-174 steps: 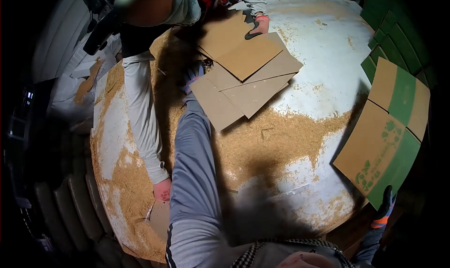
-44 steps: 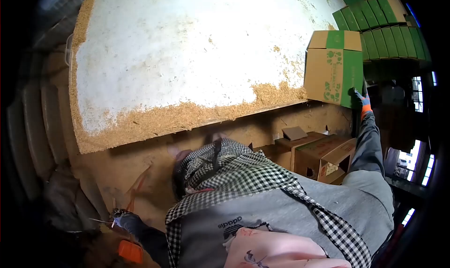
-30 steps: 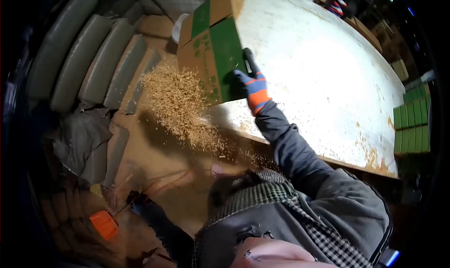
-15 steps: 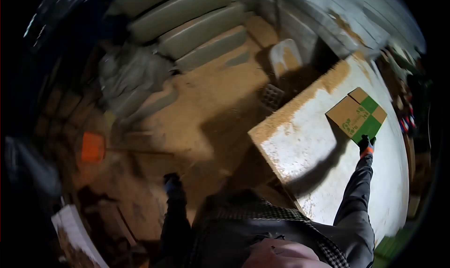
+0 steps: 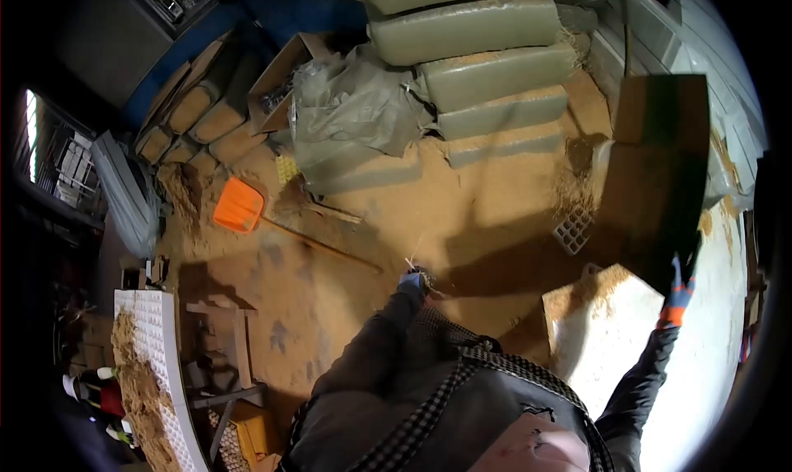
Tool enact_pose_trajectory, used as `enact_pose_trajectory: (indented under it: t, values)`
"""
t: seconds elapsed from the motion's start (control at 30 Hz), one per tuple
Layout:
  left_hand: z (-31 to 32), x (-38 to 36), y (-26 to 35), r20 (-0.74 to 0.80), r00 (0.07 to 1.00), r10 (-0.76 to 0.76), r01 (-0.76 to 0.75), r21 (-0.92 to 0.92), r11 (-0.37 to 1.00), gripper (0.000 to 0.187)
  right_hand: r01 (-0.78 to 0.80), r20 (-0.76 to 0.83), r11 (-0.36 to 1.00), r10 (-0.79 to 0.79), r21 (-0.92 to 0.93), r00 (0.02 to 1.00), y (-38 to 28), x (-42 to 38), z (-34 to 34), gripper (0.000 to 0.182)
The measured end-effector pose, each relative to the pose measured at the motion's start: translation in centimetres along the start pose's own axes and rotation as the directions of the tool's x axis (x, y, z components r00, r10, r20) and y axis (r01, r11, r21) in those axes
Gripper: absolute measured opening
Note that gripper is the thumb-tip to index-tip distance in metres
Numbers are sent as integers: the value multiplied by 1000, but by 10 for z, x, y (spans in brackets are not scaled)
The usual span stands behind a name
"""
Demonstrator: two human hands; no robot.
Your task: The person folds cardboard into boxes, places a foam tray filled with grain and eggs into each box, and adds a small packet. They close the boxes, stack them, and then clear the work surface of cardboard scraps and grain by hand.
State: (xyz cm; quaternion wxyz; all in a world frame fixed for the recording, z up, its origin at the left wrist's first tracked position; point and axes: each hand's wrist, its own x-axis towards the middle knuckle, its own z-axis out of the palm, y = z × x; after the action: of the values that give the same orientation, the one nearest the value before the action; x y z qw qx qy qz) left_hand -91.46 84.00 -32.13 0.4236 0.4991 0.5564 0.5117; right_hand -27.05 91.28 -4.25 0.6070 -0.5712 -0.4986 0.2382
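Note:
Fingers wrapped at its edge, my right hand [image 5: 678, 286] grips a brown cardboard box [image 5: 648, 175] with a green band, held upright above the white table [image 5: 705, 365]. My left hand [image 5: 415, 280], in a blue and dark glove, is closed over the sawdust-covered floor [image 5: 355, 233], in front of my body. Some thin, straw-like strands stick out around its fingers; what it holds is too small to make out.
An orange shovel [image 5: 239, 205] lies on the floor at left. Stacked green-grey sacks [image 5: 470, 35] stand ahead. A white egg tray [image 5: 573, 229] lies near the table. A white tray-like surface [image 5: 169, 365] with sawdust is at lower left.
The view has turned left. The cardboard box has been lifted from low over the table and looks larger and darker. My left hand has moved forward, with strands now visible at it.

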Motion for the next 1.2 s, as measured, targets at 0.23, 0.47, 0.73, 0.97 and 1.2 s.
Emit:
enact_pose_trajectory:
  t: [0.23,0.47,0.73,0.97,1.2]
  values:
    - [-173,245,-35,294,926,-239,278,-101,955,8,-225,64,966,218,127,974,-13,-74,272,56]
    - [-354,718,171,-226,891,395,-305,346,887,20,-286,28,957,285,52,958,12,-77,446,62]
    - [-298,721,235,-237,711,662,-456,561,691,43,-353,-369,899,245,-259,896,-145,-98,485,64]
    - [15,370,176,836,441,-325,475,89,875,63,-459,-698,824,112,-333,708,-250,-208,445,62]
    - [178,113,519,645,-54,762,431,-673,601,68,-293,-986,956,43,-6,160,-282,-469,306,63]
